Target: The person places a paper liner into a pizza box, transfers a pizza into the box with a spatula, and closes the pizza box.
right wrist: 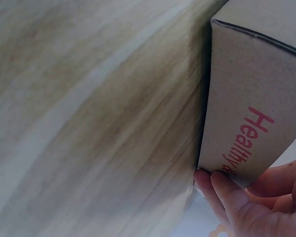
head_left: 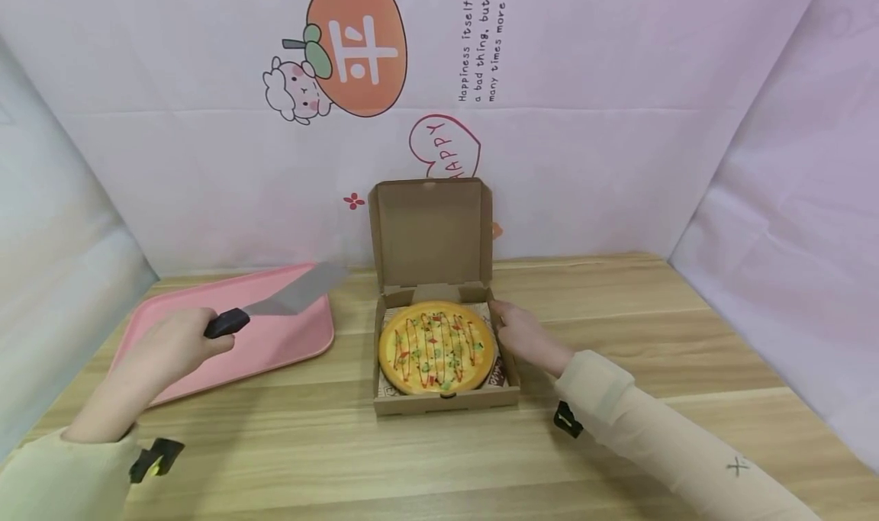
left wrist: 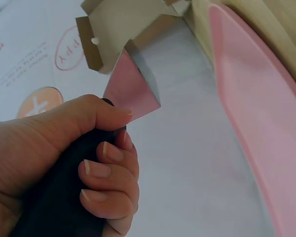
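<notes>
My left hand (head_left: 180,345) grips the black handle of a pizza server (head_left: 291,292), fingers and thumb wrapped round it. Its flat metal blade tilts up over the pink tray (head_left: 226,353) and reflects pink in the left wrist view. A brown cardboard pizza box (head_left: 446,406) stands with its lid raised at the back. Inside, on printed paper, lies a whole round pizza (head_left: 436,349) with zigzag red sauce and green bits. At the box's right side, near the back corner, my right hand (head_left: 529,338) holds the wall, fingertips against the printed cardboard (right wrist: 256,103).
The wooden tabletop (head_left: 618,315) runs under everything. Behind it hangs a white cloth (head_left: 584,162) printed with a fruit, a heart and writing. More white cloth (head_left: 790,239) closes off the right side.
</notes>
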Available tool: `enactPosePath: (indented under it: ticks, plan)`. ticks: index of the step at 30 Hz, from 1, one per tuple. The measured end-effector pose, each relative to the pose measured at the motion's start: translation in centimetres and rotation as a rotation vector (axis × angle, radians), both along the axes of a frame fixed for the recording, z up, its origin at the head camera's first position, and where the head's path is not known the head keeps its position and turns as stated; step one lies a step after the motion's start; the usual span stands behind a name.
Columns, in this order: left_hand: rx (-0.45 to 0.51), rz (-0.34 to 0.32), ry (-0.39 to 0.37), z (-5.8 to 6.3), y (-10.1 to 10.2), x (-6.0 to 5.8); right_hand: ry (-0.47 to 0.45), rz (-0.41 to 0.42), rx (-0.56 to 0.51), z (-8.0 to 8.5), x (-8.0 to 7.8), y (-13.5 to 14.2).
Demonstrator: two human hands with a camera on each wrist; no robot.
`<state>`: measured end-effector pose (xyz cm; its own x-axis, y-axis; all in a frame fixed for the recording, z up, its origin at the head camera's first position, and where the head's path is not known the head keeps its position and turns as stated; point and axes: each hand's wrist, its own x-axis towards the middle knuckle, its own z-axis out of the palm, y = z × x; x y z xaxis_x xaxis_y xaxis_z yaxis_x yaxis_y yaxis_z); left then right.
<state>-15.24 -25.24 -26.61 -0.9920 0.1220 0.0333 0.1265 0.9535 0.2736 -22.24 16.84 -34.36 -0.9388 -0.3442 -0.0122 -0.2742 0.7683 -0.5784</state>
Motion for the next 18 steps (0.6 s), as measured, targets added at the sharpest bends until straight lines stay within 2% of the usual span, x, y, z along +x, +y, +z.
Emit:
enactPosePath:
  ticks: [14, 18]
  plan:
    - [0.004, 0.062, -0.045, -1.1, -2.7, -1.2, -0.01, 0.003, -0.004, 0.1, 0.0, 0.0]
    - [0.006, 0.08, -0.081, -1.4, -3.4, -1.6, -0.007, -0.001, -0.002, 0.1, 0.0, 0.0]
